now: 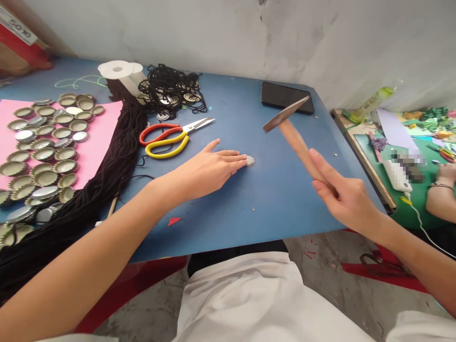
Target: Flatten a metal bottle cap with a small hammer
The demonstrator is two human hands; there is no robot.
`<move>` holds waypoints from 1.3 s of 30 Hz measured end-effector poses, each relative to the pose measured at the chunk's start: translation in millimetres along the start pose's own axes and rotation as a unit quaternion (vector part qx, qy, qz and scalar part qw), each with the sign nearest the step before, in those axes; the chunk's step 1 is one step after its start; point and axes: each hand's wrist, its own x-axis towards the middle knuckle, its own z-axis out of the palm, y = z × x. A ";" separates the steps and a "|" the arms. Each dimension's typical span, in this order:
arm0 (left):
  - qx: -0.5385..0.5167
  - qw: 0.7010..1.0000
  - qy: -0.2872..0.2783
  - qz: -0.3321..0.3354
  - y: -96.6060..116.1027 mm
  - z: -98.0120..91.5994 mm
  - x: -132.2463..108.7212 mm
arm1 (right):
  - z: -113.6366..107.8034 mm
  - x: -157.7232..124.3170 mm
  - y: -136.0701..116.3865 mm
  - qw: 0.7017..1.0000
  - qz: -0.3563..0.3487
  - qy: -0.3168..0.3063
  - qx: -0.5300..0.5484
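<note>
Our right hand (pixel 342 194) grips the hammer (pixel 290 126), raised above the bottle cap (pixel 250 161).
Our left hand (pixel 210 168) lies flat and open, fingertips (pixel 240 158) touching the cap's left edge on the tabletop (pixel 270 199). We judge a skewed blow could strike those fingers or flick the cap away; the cap sits left of and below the hammer grip.
</note>
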 end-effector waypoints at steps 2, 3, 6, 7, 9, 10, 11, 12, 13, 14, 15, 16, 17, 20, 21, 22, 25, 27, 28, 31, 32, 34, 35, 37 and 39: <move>0.008 1.000 -0.008 0.003 -0.6 0.0 -0.5 | 7.2 4.4 2.8 0.996 -0.028 -0.082 0.005; 0.011 1.000 -0.011 0.003 -0.6 -0.3 -0.7 | 9.2 6.7 4.2 0.993 -0.036 -0.109 0.005; 0.011 1.000 -0.019 0.001 0.4 -2.3 -0.8 | 8.7 11.1 5.7 0.997 -0.011 -0.077 -0.001; 0.009 1.000 -0.020 0.000 0.7 -3.0 -0.8 | 7.9 11.5 5.3 0.999 0.004 -0.049 -0.001; 0.007 1.000 -0.019 -0.001 0.7 -3.5 -0.7 | 7.7 11.2 3.6 0.999 0.018 -0.028 0.004; 0.007 1.000 -0.018 -0.001 0.5 -3.2 -0.7 | 8.5 10.6 2.9 0.999 0.015 -0.044 0.004; 0.007 1.000 -0.016 -0.001 0.2 -2.7 -0.6 | 9.5 9.9 2.2 0.997 0.006 -0.071 0.004; 0.008 1.000 -0.014 -0.002 -0.1 -2.1 -0.6 | 10.5 9.0 1.8 0.995 -0.004 -0.099 0.003; 0.009 1.000 -0.013 -0.002 -0.4 -1.4 -0.6 | 11.2 8.0 1.5 0.993 -0.012 -0.114 0.001; 0.010 1.000 -0.012 -0.002 -0.7 -0.8 -0.7 | 11.4 6.9 1.2 0.994 -0.012 -0.111 -0.002; 0.010 1.000 -0.011 -0.001 -1.0 -0.3 -0.8 | 11.3 6.0 1.0 0.996 -0.004 -0.093 -0.003; 0.010 1.000 -0.012 -0.001 -1.3 -0.1 -0.9 | 10.8 5.2 0.6 0.998 0.008 -0.068 -0.002; 0.010 1.000 -0.013 -0.001 -1.6 -0.1 -1.1 | 10.4 4.8 0.2 0.999 0.019 -0.050 0.001; 0.014 1.000 -0.012 0.005 -2.6 -0.6 -1.7 | 11.1 6.3 0.4 0.996 0.030 -0.086 0.007; 0.016 1.000 -0.010 0.008 -2.6 -0.5 -1.7 | 12.2 7.3 1.4 0.993 0.029 -0.116 0.005; 0.019 1.000 -0.005 0.011 -2.3 -0.3 -1.5 | 13.9 8.1 3.0 0.990 0.033 -0.140 0.001; 0.035 0.999 0.013 0.020 1.7 1.6 0.8 | 20.6 8.5 9.5 0.987 0.066 -0.144 -0.005; 0.055 0.998 0.019 0.024 6.4 3.6 3.2 | 25.4 7.0 13.1 0.989 0.080 -0.126 -0.004; 0.064 0.997 0.020 0.024 8.5 4.6 4.2 | 27.6 5.9 14.2 0.989 0.081 -0.121 -0.006; 0.073 0.997 0.017 0.025 11.2 6.0 5.5 | 31.9 2.3 14.6 0.991 0.069 -0.114 -0.019; 0.067 0.997 0.013 0.028 10.4 6.0 5.0 | 32.7 1.0 13.9 0.991 0.062 -0.112 -0.025; 0.046 0.998 0.005 0.036 7.1 5.0 3.3 | 33.8 -2.2 11.5 0.993 0.041 -0.104 -0.041; 0.035 0.999 0.001 0.040 5.2 4.3 2.3 | 34.1 -4.0 9.8 0.994 0.028 -0.096 -0.050; 0.022 0.999 0.000 0.040 2.4 2.3 0.6 | 34.0 -7.0 5.7 0.995 0.004 -0.079 -0.059; 0.026 0.999 0.006 0.035 1.5 0.0 -0.5 | 32.3 -8.4 1.8 0.996 -0.008 -0.078 -0.052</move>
